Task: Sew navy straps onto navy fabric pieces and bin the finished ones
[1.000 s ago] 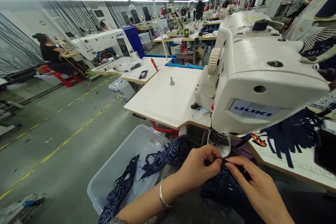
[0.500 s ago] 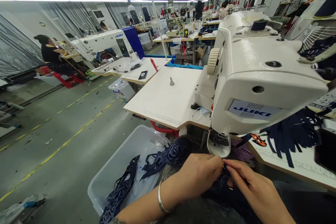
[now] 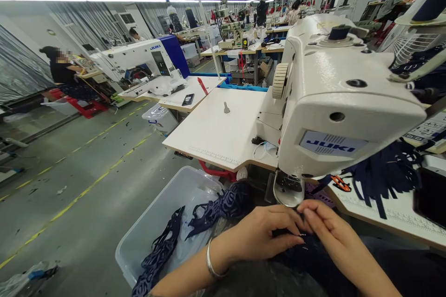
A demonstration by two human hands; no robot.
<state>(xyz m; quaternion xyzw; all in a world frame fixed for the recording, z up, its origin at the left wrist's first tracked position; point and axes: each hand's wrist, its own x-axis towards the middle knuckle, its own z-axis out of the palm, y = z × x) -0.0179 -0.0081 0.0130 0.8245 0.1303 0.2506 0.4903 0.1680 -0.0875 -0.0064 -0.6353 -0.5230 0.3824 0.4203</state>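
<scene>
In front of the sewing machine head, my left hand (image 3: pixel 266 232), with a silver bangle at the wrist, has its thumb and fingers bent together at the tips. A tiny shiny piece (image 3: pixel 303 235) shows by the thumb tip. My right hand (image 3: pixel 329 227) meets it from the right, its fingers pressed together in a pinch. What either hand pinches is too small and too hidden to name. Dark navy fabric (image 3: pixel 301 255) lies on the lap just beneath both hands. Directly above them is the sewing machine (image 3: pixel 334 116) with its metal lower end (image 3: pixel 289 192).
At left, a translucent plastic bin (image 3: pixel 153 209) holds bundles of navy strips (image 3: pixel 162 246). More navy straps (image 3: pixel 385 176), orange-handled snips (image 3: pixel 340 183) and a dark phone (image 3: pixel 432 197) lie on the right tabletop. A small grey metal piece (image 3: pixel 226 108) rests on the white table (image 3: pixel 209 130).
My left thumb and fingers have spread somewhat from a tighter grip, and the thumb has come lower. My right fingertips have risen slightly. The view has shifted a little.
</scene>
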